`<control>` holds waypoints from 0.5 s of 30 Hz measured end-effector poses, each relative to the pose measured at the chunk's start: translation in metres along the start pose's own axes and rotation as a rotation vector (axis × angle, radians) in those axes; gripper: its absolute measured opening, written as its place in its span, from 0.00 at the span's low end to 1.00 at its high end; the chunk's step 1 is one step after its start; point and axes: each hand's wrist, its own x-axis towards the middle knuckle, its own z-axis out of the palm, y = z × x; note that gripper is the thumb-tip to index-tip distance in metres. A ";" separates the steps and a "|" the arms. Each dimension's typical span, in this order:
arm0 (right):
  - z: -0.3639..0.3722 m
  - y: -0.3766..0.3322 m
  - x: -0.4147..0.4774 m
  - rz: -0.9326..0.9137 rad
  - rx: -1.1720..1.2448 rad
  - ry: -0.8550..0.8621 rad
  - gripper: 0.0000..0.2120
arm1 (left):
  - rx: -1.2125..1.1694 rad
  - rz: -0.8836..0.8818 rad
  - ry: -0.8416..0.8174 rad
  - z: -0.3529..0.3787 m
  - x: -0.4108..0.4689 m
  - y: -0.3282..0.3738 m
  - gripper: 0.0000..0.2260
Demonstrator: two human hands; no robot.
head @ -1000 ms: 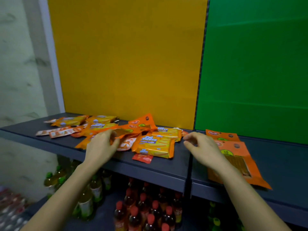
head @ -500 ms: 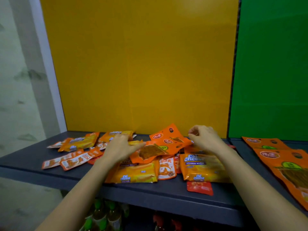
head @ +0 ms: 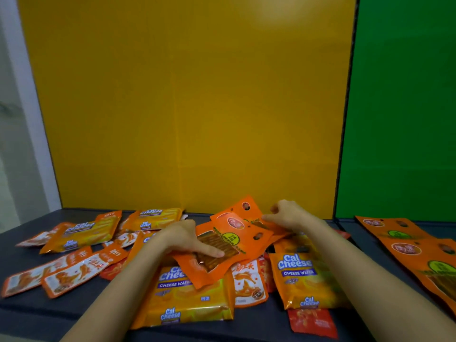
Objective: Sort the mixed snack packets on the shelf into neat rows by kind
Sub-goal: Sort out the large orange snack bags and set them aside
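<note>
Atop the heap, left grip [head: 181, 239]: pinches the windowed pouch [head: 217, 267] at its 9 o'clock edge, with one digit flat across the clear window and the rest tucked out of sight beneath.
Right grip [head: 288, 215]: fingers curled, nipping the rear pouch [head: 249, 213] by its 3 o'clock edge, near the hang holes.
Task's things: both orange pouches lie on top of the mixed pile at the middle of the shelf [head: 22, 314], overlapping each other and the packets beneath.
Step in hand, as I judge it: pulling the orange pouches clear to join the sorted pouches [head: 407, 248] at 3 o'clock.
Doing it well: lift rather than drag, so the slick film does not sweep the packets below off the front lip. Square the two together before the carry, then lay them hang-hole end toward 12 o'clock, like those at 3 o'clock.
Cal Cheese packets [head: 187, 299]: "Cal Cheese" and "Cheese Wafer" read plainly at 6 and 4 o'clock; two more lie at 10 o'clock.
Slim sachets [head: 69, 275]: white and orange, at 9 o'clock; writing too small to read.
Red sachet [head: 312, 322]: at 5 o'clock, print blurred.
Pouch labels: a round green sticker and oval logos, text illegible.
</note>
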 end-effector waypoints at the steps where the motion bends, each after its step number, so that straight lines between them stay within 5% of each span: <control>1: 0.003 -0.001 0.003 0.023 -0.010 -0.055 0.29 | -0.036 0.005 0.020 0.000 0.001 -0.003 0.43; 5: 0.014 0.000 0.015 0.064 0.062 -0.168 0.30 | -0.217 0.024 0.091 -0.001 0.011 -0.017 0.33; 11: 0.016 -0.004 0.026 0.114 0.259 -0.022 0.24 | -0.766 0.046 0.069 -0.009 0.008 -0.038 0.43; 15: 0.007 -0.004 0.023 0.072 0.333 0.073 0.10 | -0.923 0.098 0.168 -0.021 -0.003 -0.051 0.15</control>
